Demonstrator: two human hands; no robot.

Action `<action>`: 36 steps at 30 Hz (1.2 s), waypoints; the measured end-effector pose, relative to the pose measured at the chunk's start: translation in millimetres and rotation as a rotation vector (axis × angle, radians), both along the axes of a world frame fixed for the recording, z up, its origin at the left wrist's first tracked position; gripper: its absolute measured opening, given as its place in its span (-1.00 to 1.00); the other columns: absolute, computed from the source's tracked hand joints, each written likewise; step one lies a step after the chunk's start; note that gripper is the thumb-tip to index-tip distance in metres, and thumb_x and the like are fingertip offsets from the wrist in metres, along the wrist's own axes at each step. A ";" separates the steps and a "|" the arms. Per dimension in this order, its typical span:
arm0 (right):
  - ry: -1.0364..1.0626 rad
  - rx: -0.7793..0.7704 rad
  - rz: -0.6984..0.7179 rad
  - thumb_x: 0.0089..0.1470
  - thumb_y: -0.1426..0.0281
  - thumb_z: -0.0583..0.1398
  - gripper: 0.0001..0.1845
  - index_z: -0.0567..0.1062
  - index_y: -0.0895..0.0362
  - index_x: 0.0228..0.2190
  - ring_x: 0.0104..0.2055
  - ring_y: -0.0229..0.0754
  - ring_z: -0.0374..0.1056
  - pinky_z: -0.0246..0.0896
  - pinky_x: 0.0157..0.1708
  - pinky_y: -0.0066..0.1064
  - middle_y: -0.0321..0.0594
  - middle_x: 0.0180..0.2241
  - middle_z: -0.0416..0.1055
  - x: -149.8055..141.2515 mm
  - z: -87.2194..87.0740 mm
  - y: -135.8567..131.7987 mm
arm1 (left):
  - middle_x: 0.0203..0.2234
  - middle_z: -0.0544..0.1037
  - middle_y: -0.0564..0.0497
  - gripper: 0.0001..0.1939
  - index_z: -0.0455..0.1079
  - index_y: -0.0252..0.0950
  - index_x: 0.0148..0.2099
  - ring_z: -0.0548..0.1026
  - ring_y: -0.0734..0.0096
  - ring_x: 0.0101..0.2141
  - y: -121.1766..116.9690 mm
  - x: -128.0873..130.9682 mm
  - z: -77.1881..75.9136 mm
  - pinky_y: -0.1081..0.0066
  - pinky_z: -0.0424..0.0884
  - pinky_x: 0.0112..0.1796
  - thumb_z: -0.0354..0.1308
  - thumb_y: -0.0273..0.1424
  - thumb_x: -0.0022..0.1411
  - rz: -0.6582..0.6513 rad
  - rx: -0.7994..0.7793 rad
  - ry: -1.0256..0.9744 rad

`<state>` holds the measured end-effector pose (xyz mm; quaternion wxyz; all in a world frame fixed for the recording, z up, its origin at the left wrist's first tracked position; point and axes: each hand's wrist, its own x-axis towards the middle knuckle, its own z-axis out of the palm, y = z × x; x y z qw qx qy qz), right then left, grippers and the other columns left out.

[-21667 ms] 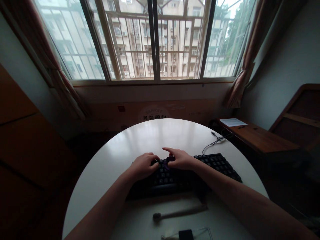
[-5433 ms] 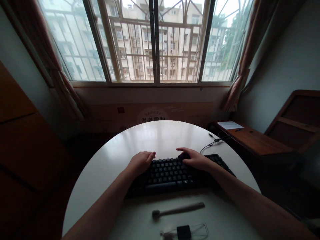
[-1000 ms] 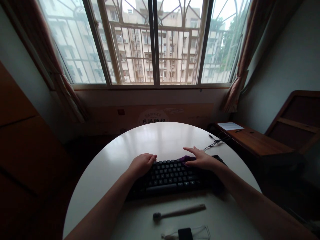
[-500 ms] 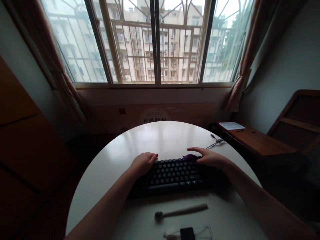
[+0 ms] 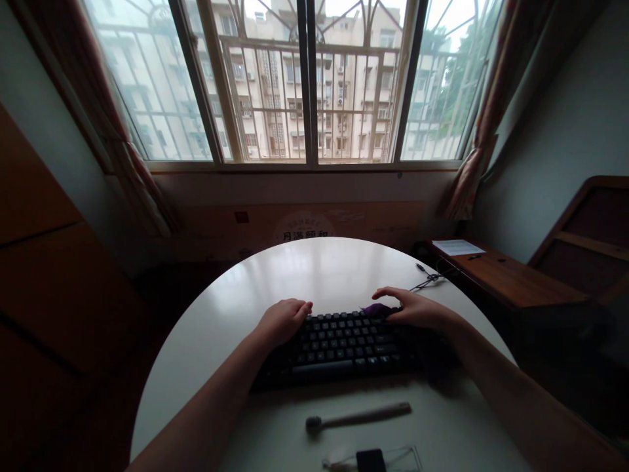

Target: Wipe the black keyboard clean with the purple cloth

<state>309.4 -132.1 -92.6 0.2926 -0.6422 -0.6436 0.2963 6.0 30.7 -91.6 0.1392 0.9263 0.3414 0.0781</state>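
A black keyboard [image 5: 339,341] lies on the white round table [image 5: 206,328] in front of me. My left hand [image 5: 285,321] is closed over its far left corner, with the thumb side toward the top row of keys. At the far right corner, my right hand [image 5: 410,307] has some fingers curled on a purple cloth [image 5: 377,310], while the index finger stretches out beyond it. The cloth rests against the top row of keys. Dark material drapes below the right hand over the keyboard's right end; what it is, I cannot make out.
A toothbrush [image 5: 358,417] lies nearer to me than the keyboard. Beside the near edge of the view is a black clip with wire arms [image 5: 371,461]. A black cable [image 5: 426,280] sits at the table's right rim. To the right stands a wooden table [image 5: 531,282] with a paper [image 5: 457,247].
My right hand, with the purple cloth, has shifted slightly to the right, and its index finger is more bent. The left hand keeps its place on the keyboard.
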 end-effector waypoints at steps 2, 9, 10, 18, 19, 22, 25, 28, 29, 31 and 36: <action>0.008 -0.016 -0.002 -0.13 0.39 0.24 -0.37 0.37 0.05 0.05 0.07 -0.01 0.30 0.20 0.09 -0.27 -0.22 0.07 0.32 1.5 0.6 -0.4 | -0.17 0.59 -0.07 -0.48 0.53 -0.21 -0.17 0.49 0.14 -0.14 0.2 -0.5 -0.7 0.30 0.33 -0.17 -0.25 -0.15 0.35 -0.001 0.000 0.001; -0.122 0.070 -0.001 -0.14 0.30 0.31 -0.62 0.44 0.09 -0.21 0.23 0.07 0.11 0.01 0.22 -0.19 -0.16 0.13 0.27 -3.9 4.1 -0.4 | -0.17 0.59 -0.08 -0.48 0.52 -0.21 -0.17 0.49 0.15 -0.14 -0.3 -1.0 1.2 0.29 0.33 -0.15 -0.26 -0.15 0.35 -0.008 0.003 -0.001; -0.154 0.094 0.004 -0.13 0.30 0.31 -0.68 0.44 0.11 -0.27 0.26 0.08 0.06 -0.04 0.24 -0.17 -0.14 0.14 0.25 -4.7 4.3 -0.6 | -0.17 0.59 -0.08 -0.48 0.52 -0.21 -0.17 0.49 0.15 -0.14 -0.7 -0.8 1.9 0.29 0.33 -0.15 -0.26 -0.15 0.35 -0.008 0.000 0.000; -0.218 0.227 -0.008 -0.04 0.32 0.26 -0.86 0.45 0.11 -0.40 0.31 0.02 -0.02 -0.12 0.27 -0.14 -0.12 0.20 0.18 -10.5 10.7 -5.7 | -0.19 0.59 -0.08 -0.48 0.53 -0.20 -0.17 0.49 0.15 -0.16 -0.5 -1.7 1.5 0.29 0.33 -0.17 -0.25 -0.14 0.35 -0.012 -0.006 -0.008; -0.194 0.247 -0.005 -0.02 0.29 0.25 -0.85 0.46 0.11 -0.41 0.30 0.00 0.01 -0.11 0.27 -0.16 -0.13 0.20 0.20 -11.4 12.4 -5.8 | -0.19 0.59 -0.08 -0.48 0.53 -0.20 -0.17 0.49 0.15 -0.16 0.1 -2.0 0.7 0.29 0.33 -0.17 -0.26 -0.14 0.35 -0.014 -0.002 -0.011; -0.133 0.269 -0.013 0.05 0.19 0.21 -0.77 0.49 0.10 -0.39 0.26 -0.01 0.10 -0.06 0.25 -0.17 -0.14 0.18 0.23 -12.7 14.7 -4.3 | -0.18 0.58 -0.07 -0.47 0.53 -0.19 -0.17 0.48 0.15 -0.15 0.9 -2.2 -0.8 0.30 0.32 -0.18 -0.26 -0.13 0.36 -0.015 0.005 -0.016; -0.169 0.311 -0.098 0.04 0.21 0.22 -0.73 0.49 0.09 -0.24 0.23 0.00 0.14 -0.01 0.22 -0.14 -0.11 0.16 0.25 -12.4 11.7 -2.6 | -0.18 0.58 -0.07 -0.48 0.53 -0.19 -0.17 0.48 0.15 -0.15 -0.1 -1.5 0.3 0.29 0.32 -0.18 -0.26 -0.14 0.36 -0.016 -0.002 -0.011; -0.235 0.357 -0.124 0.00 0.25 0.25 -0.71 0.47 0.09 -0.21 0.25 0.01 0.10 0.01 0.22 -0.13 -0.10 0.17 0.23 -12.8 8.9 -3.3 | -0.19 0.59 -0.06 -0.49 0.53 -0.19 -0.17 0.49 0.15 -0.16 -1.3 -0.9 2.0 0.30 0.32 -0.19 -0.25 -0.14 0.35 -0.012 -0.003 -0.005; -0.260 0.347 -0.089 0.00 0.25 0.26 -0.75 0.50 0.09 -0.26 0.27 0.01 0.07 -0.01 0.23 -0.13 -0.11 0.18 0.22 -13.2 8.9 -4.1 | -0.19 0.59 -0.06 -0.49 0.53 -0.19 -0.17 0.49 0.15 -0.16 -1.3 -1.0 2.1 0.30 0.32 -0.19 -0.25 -0.14 0.35 -0.012 0.000 -0.005; -0.322 0.303 -0.010 0.01 0.24 0.26 -0.82 0.55 0.08 -0.36 0.31 0.03 -0.02 -0.07 0.25 -0.12 -0.16 0.21 0.19 -14.0 10.1 -6.2 | -0.19 0.59 -0.06 -0.49 0.53 -0.19 -0.18 0.48 0.16 -0.16 -0.7 -1.3 1.3 0.31 0.32 -0.19 -0.24 -0.14 0.35 -0.016 0.006 -0.007; -0.458 0.162 0.005 0.03 0.25 0.25 -0.82 0.63 0.05 -0.38 0.33 0.10 -0.06 -0.11 0.26 -0.07 -0.18 0.21 0.20 -15.5 14.5 -10.7 | -0.20 0.58 -0.07 -0.49 0.53 -0.20 -0.17 0.48 0.18 -0.17 1.6 -1.4 -1.8 0.32 0.32 -0.19 -0.24 -0.14 0.36 -0.020 0.014 -0.004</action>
